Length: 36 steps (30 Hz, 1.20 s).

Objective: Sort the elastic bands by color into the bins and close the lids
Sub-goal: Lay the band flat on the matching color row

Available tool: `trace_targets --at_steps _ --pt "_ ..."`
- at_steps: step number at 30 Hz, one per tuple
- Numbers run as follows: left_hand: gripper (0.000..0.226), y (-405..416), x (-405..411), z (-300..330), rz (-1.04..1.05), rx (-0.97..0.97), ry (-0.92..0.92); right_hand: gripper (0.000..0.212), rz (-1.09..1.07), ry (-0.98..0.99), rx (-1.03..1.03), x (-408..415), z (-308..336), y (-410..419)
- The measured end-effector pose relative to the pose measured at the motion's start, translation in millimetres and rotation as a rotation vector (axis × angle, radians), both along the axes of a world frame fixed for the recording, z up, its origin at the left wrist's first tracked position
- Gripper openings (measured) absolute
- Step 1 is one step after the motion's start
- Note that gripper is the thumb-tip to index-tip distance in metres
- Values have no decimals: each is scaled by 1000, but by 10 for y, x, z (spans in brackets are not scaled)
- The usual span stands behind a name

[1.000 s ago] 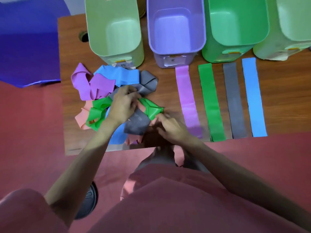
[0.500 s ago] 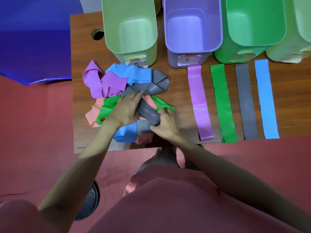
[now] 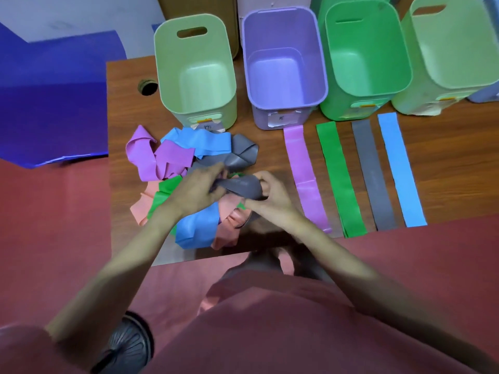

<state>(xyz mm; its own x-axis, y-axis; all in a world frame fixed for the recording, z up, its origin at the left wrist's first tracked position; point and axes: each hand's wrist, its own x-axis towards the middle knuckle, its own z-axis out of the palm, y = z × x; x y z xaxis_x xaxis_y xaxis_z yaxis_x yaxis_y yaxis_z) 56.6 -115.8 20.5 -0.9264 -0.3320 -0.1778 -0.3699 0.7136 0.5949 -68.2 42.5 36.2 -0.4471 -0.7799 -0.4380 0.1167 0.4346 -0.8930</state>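
Step in hand: I'm watching both hands work one grey band (image 3: 241,188) loose from the tangled pile (image 3: 189,184) at the near-left of the table (image 3: 445,157).
Left hand: the left hand (image 3: 198,188) is curled down over the pile, fingers closed on the left end of the grey band; I can't see the fingertips themselves.
Right hand: the right hand (image 3: 270,197) has its fingers bent tight around the band's right end, thumb on top, nothing else in it.
Where the band is: bunched and lifted just above the pile, stretched between the two hands, not yet free of the pink and green bands under it.
Sorted so far: four bands lie flat and side by side to the right, purple strip (image 3: 303,174), green strip (image 3: 339,176), grey strip (image 3: 372,171), blue strip (image 3: 399,168).
Bins: light green bin (image 3: 194,103), purple bin (image 3: 283,109), darker green bin (image 3: 356,109) and another pale bin (image 3: 421,103) stand along the far edge, all open and, as far as I can see, with nothing inside; no lids in view.
Progress: early, I'd say, most of the pile is unsorted.
Next move: I reckon it calls for pulling the band clear, smoothing it flat, and laying it on or beside the grey strip.
Watch for: other bands may drag along with it.
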Motion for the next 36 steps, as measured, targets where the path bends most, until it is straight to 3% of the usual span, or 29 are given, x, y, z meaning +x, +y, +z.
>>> trace_targets --at_steps 4,8,15,19,22,26,29,32,36 --pt "22 28 -69 258 143 61 28 36 -56 -68 -60 -178 151 122" --pt "29 64 -212 380 153 272 61 33 -93 -66 -84 -391 275 318" --pt "53 247 -539 333 -90 425 -307 28 -50 -1 39 -734 178 817" --pt "42 371 -765 352 26 664 -338 25 134 -4 95 -895 145 1099" --pt "40 405 -979 348 -44 598 -331 22 168 -57 122 -1004 171 1262" --pt "29 359 -1188 320 -95 536 -330 32 162 -100 229 -1212 90 1477" --pt "18 371 -1362 289 -53 483 -293 7 152 -93 297 -1372 -6 1662" --pt "22 492 -1582 254 111 504 -200 42 61 -73 333 -1534 -114 1846" --pt "28 602 -1880 163 277 549 -146 46 -58 -14 325 -1729 -199 2056"
